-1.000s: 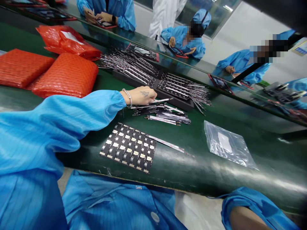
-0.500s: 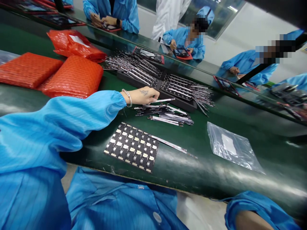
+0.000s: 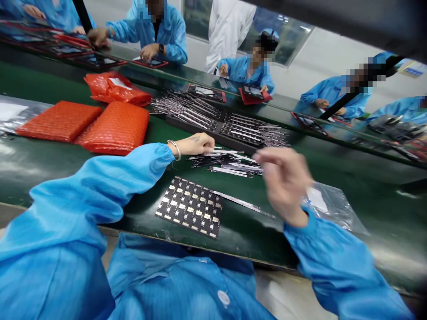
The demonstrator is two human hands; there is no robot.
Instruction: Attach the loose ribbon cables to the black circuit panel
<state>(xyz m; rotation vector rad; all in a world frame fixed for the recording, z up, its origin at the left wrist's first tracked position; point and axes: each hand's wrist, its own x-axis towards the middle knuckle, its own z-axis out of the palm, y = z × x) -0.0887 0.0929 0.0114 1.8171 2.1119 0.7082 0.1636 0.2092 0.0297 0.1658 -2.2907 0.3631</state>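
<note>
Head view: the left hand (image 3: 195, 144) sits at the far end of a blue sleeve, its fingers curled down at the top edge of a loose pile of narrow black circuit board strips (image 3: 227, 162). The fingertips are touching or just above the topmost strips, and I cannot tell whether they are pinching one. The right hand (image 3: 283, 182) is raised above the tabletop (image 3: 253, 240), blurred, with its fingers loosely parted and nothing visible in its grip. It sits over the near edge of a clear plastic bag (image 3: 333, 206).

Below the pile lies a black circuit board panel (image 3: 188, 206) with rows of small pale pads, and 1 long thin strip (image 3: 243, 203) runs from its right side. Beyond the left hand, a black tray (image 3: 196, 126) carries 2 groups of strips in rows, their thin ends fanning out. To its left are 2 orange bubble pouches (image 3: 115, 127) and a crumpled red plastic bag (image 3: 116, 88). Across the green tabletop, co-workers (image 3: 160, 35) in blue coats handle dark boards on red mats.
</note>
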